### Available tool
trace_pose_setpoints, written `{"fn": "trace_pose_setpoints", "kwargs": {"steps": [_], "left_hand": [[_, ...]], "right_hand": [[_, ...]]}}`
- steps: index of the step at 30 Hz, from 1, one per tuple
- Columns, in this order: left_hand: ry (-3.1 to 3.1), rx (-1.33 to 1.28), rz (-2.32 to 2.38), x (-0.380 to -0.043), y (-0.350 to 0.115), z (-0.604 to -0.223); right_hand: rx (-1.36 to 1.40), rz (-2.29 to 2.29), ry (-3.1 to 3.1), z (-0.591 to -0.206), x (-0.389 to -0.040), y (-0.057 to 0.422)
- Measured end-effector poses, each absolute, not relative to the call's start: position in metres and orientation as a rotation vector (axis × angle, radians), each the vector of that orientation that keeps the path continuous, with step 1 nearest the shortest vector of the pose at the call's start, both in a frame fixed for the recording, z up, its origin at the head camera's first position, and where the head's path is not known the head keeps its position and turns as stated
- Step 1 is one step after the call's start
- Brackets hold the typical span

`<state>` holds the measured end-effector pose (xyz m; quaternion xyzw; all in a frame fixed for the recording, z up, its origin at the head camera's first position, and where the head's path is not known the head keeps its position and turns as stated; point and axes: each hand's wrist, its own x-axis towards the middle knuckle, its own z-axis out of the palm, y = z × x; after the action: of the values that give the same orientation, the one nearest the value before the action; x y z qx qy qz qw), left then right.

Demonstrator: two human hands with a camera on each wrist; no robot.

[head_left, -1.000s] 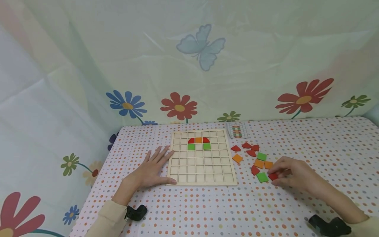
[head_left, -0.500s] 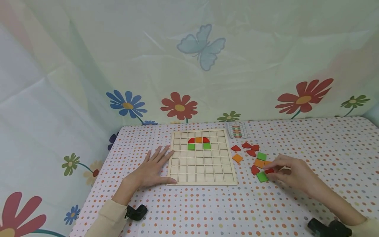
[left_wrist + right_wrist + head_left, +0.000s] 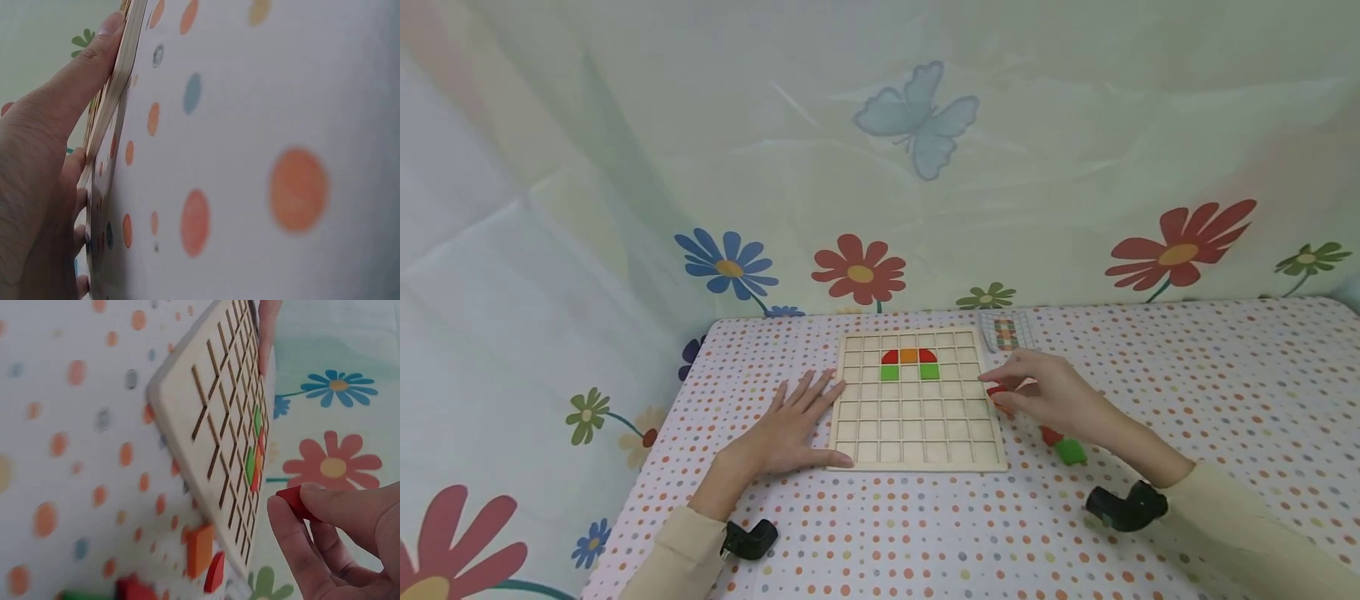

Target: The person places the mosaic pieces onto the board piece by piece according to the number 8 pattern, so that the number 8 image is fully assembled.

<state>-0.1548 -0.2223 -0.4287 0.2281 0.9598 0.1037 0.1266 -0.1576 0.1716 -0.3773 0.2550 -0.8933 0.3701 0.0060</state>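
Note:
A wooden grid board (image 3: 917, 467) lies on the table, with its upper rows holding two red quarter-round tiles, an orange square tile (image 3: 908, 356) and two green square tiles (image 3: 929, 372). My left hand (image 3: 786, 432) rests spread along the board's left edge, thumb (image 3: 84, 72) at the near corner. Above the board's right edge, my right hand (image 3: 1056, 398) pinches a red tile (image 3: 297, 501) between thumb and fingertips. In the right wrist view, an orange tile (image 3: 200, 551) and another red tile (image 3: 214, 573) lie on the cloth beside the board.
Right of the board, a green tile (image 3: 1071, 452) and a red one (image 3: 1051, 435) show below the right hand, which hides other loose pieces. A printed pattern card (image 3: 1006, 332) lies at the board's far right corner. A flowered curtain (image 3: 1045, 167) hangs behind the dotted tablecloth (image 3: 880, 542).
My right hand has picked up a red tile from the loose pieces and carried it left and away from me to the board's right edge. The left hand stays on the board.

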Motion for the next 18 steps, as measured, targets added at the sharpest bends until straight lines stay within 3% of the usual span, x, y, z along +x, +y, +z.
{"fn": "trace_pose_setpoints", "kwargs": {"steps": [18], "left_hand": [[2.797, 0.670, 0.297, -0.155, -0.222, -0.429]], "right_hand": [[0.826, 1.329, -2.869, -0.397, -0.214, 0.113]]}}
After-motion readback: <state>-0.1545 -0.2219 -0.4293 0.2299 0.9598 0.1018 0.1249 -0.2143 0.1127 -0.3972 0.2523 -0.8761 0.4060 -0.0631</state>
